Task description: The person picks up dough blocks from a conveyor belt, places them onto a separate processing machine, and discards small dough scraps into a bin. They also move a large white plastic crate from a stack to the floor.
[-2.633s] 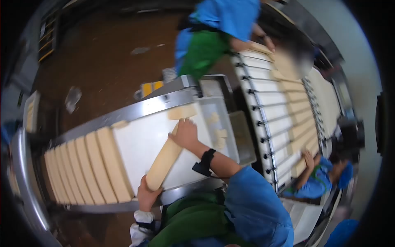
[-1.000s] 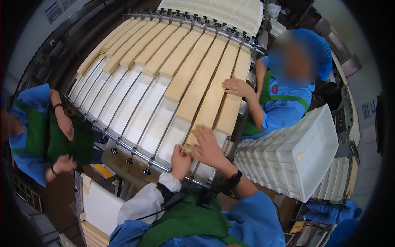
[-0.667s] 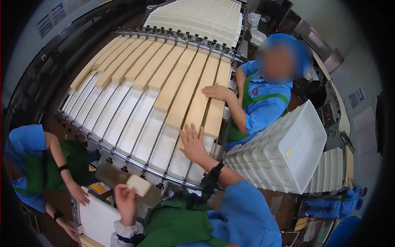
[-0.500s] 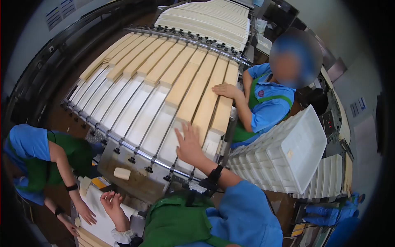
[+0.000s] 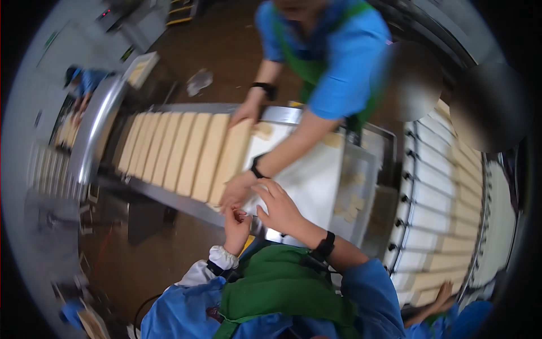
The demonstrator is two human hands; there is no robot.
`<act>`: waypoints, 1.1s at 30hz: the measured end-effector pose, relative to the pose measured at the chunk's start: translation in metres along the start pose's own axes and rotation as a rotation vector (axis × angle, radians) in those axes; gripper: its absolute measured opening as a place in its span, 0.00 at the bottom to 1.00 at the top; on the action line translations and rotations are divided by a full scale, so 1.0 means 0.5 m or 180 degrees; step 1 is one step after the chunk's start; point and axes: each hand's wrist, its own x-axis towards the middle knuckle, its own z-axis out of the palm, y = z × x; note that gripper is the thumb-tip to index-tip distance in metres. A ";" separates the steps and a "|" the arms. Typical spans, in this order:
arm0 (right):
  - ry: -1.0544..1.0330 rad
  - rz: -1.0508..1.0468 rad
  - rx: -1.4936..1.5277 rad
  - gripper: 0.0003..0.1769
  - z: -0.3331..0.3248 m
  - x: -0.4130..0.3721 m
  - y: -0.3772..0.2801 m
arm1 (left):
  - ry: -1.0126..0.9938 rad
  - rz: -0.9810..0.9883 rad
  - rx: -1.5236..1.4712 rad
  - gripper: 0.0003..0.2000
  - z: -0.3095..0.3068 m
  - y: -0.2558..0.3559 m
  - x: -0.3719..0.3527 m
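My left hand [image 5: 237, 230] is raised by the near edge of a conveyor, its fingers loosely bent and apart with nothing visible in them. To its right, my right hand [image 5: 280, 210] is open, thumb and fingers spread, over the white belt [image 5: 305, 189]. Just beyond my hands, a co-worker's hand [image 5: 237, 189] presses the near end of a long pale dough strip [image 5: 234, 150]. That person's other hand [image 5: 245, 113] grips its far end. More dough strips [image 5: 186, 150] lie side by side to the left. Motion blurs some fingertips.
Metal trays with dough scraps [image 5: 353, 198] stand right of the belt. Farther right is a slatted white conveyor [image 5: 423, 226] carrying dough strips, with another person's hand [image 5: 444, 291] at its lower end. A curved metal cover [image 5: 101, 130] stands at the left.
My view has swung left from the large slatted conveyor to the narrower belt. My right hand has left the dough strips there and is now near my left hand.
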 end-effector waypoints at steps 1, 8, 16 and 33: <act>-0.0171 -0.0055 -0.0012 0.24 0.047 0.050 0.015 | 0.0224 0.0066 0.0061 0.22 -0.026 -0.014 0.018; -0.0467 0.0234 -0.1240 0.33 0.329 0.376 0.150 | 0.0914 -0.0872 0.0965 0.34 -0.163 -0.047 0.103; -0.0501 0.0761 -0.1674 0.41 0.418 0.476 0.286 | 0.0061 -0.0971 0.0696 0.43 -0.202 -0.045 0.189; -0.0439 0.1977 -0.2743 0.35 0.268 0.465 0.254 | -0.0860 -0.0788 0.1847 0.44 -0.198 0.001 0.245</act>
